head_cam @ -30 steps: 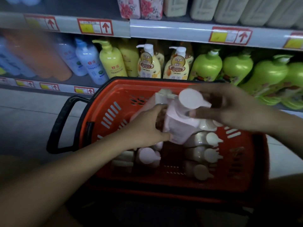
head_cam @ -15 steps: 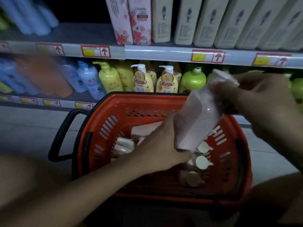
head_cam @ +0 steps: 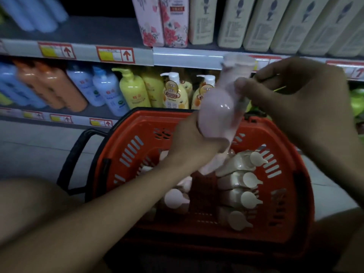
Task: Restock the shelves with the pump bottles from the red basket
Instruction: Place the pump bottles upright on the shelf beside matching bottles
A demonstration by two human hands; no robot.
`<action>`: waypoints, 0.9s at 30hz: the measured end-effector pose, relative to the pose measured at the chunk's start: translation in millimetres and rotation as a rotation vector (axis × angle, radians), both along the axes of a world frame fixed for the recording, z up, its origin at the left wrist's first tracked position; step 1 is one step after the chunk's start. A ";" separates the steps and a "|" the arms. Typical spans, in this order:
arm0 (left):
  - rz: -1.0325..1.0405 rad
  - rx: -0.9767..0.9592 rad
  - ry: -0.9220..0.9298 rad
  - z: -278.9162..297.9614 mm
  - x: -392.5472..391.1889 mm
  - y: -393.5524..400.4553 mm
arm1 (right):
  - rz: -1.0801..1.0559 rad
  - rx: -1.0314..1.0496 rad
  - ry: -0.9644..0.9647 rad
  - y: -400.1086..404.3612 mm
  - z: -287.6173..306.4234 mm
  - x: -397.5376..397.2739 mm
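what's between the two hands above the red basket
In the head view, the pink pump bottle: the left hand grips its base, the right hand pinches its upper part.

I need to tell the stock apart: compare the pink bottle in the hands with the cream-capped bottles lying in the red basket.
The pink bottle is held up above the red basket, roughly upright; the cream-capped bottles lie on their sides inside it. The pink bottle is gripped by the left hand low down and the right hand near its top; the cream-capped ones are untouched. Its body is pink, theirs paler beige. Both kinds have broad round caps.
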State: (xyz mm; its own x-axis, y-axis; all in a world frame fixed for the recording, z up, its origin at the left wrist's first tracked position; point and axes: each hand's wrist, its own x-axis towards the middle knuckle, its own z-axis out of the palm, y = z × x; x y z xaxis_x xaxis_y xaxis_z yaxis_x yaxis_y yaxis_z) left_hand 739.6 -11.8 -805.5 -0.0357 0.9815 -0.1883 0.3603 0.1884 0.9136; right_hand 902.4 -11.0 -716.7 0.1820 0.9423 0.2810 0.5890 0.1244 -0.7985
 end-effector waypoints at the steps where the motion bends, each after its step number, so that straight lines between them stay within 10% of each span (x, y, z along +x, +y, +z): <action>1: 0.025 -0.070 -0.098 4.9 -4.0 5.5 | 0.051 -0.022 0.012 4.0 -0.9 4.4; 10: -0.073 -0.249 -0.859 43.4 -33.2 4.4 | 0.553 -0.604 0.375 1.8 -42.9 -0.6; 27: -0.061 0.466 -0.286 151.5 15.5 20.8 | 0.391 0.046 0.689 24.9 39.7 37.9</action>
